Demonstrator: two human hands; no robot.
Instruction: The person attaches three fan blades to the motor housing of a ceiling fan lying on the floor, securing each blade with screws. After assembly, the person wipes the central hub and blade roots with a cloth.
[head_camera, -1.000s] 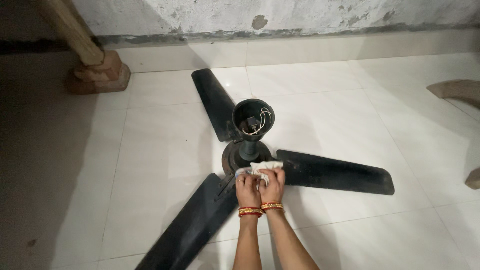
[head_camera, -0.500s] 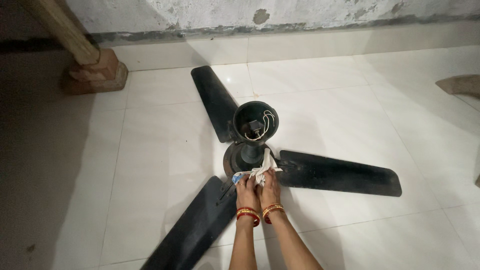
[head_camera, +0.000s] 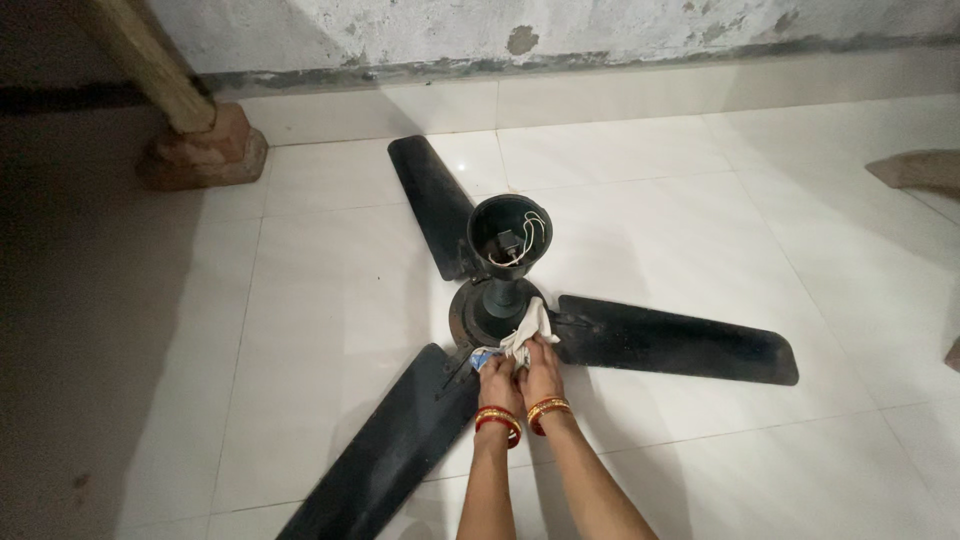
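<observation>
So there's a black three-blade ceiling fan (head_camera: 500, 300) lying on the white tiled floor (head_camera: 700, 200), canopy cup pointing up with loose wires showing inside. It sits toward the back edge of the floor, one blade tip close to the wall skirting, another reaching out to the right, and the third running down to the near edge of the view.

Both hands are pressed side by side at the near rim of the motor housing. The left hand (head_camera: 497, 376) and the right hand (head_camera: 541, 368) are both clenched on a crumpled white cloth (head_camera: 524, 330), which is bunched against the hub. Red and gold bangles on both wrists.

Lots of open tile to the right and behind the right-hand blade. Off in the far left corner, a slanted wooden post (head_camera: 150, 60) rests on a brick block (head_camera: 205, 150), well apart from the fan.
</observation>
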